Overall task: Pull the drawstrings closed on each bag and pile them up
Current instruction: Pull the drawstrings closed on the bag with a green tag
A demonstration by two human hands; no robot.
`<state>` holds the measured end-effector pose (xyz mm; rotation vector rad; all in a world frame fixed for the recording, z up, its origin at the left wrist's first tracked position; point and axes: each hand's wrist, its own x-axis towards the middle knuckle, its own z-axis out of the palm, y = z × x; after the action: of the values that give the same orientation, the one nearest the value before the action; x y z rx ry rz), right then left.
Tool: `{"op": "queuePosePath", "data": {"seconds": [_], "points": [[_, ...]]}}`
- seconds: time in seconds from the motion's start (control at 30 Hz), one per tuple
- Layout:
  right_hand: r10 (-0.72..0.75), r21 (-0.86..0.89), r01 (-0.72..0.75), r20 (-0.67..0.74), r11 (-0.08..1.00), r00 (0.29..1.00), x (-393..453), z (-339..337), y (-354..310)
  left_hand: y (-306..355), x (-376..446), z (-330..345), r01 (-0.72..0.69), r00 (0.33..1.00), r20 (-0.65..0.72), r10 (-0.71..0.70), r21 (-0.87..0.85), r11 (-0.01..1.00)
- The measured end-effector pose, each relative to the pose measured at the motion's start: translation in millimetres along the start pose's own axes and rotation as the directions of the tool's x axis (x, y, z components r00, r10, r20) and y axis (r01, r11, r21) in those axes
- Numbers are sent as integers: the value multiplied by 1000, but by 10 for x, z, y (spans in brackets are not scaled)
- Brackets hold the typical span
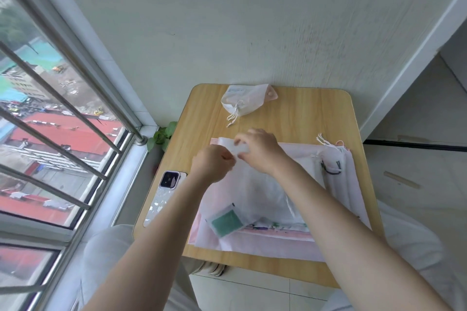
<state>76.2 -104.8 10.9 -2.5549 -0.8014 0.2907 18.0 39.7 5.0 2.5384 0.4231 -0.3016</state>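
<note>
A translucent white drawstring bag [255, 192] lies on top of a stack of pale pink and white bags [283, 242] in the middle of the wooden table [298, 113]. A green packet [225, 223] shows through its near corner. My left hand [212, 163] pinches the bag's mouth at its left side. My right hand [257, 150] grips the top hem of the same bag. One closed white bag [242, 103] with knotted strings sits at the table's far edge. More bags with loose strings [336, 159] lie at the right.
A phone [165, 194] lies on the table's left side near the edge. A small green plant [161, 136] stands between the table and the barred window [63, 134]. A wall runs right behind the table. Tiled floor shows at the right.
</note>
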Motion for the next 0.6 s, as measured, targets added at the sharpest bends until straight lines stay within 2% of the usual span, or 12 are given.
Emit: {"op": "queuePosePath", "data": {"seconds": [0.07,0.13,0.2,0.27,0.33,0.4,0.53,0.6], "points": [[110,180,-97,-62,979,992,-67,-12,50,-114,-65,16,77,995,-37,-89,-250,965],[241,278,-247,58,928,969,-136,-17,166,-206,-157,45,121,988,-32,-153,-466,876],[274,324,-322,185,890,944,-203,4,251,-260,-243,103,173,978,8,-211,-601,780],[226,344,-275,176,898,958,-244,6,269,-304,-306,158,224,970,76,-231,-645,730],[178,331,-224,163,917,970,-253,-17,238,-329,-324,193,233,972,140,-187,-653,721],[125,288,-183,210,940,970,-235,-37,188,-299,-319,184,237,971,187,-147,-695,679],[84,186,-141,283,972,955,-200,13,105,-223,-247,99,278,959,217,-182,-845,457],[82,166,-135,290,977,953,-204,39,79,-237,-208,78,265,960,225,-166,-920,289]]}}
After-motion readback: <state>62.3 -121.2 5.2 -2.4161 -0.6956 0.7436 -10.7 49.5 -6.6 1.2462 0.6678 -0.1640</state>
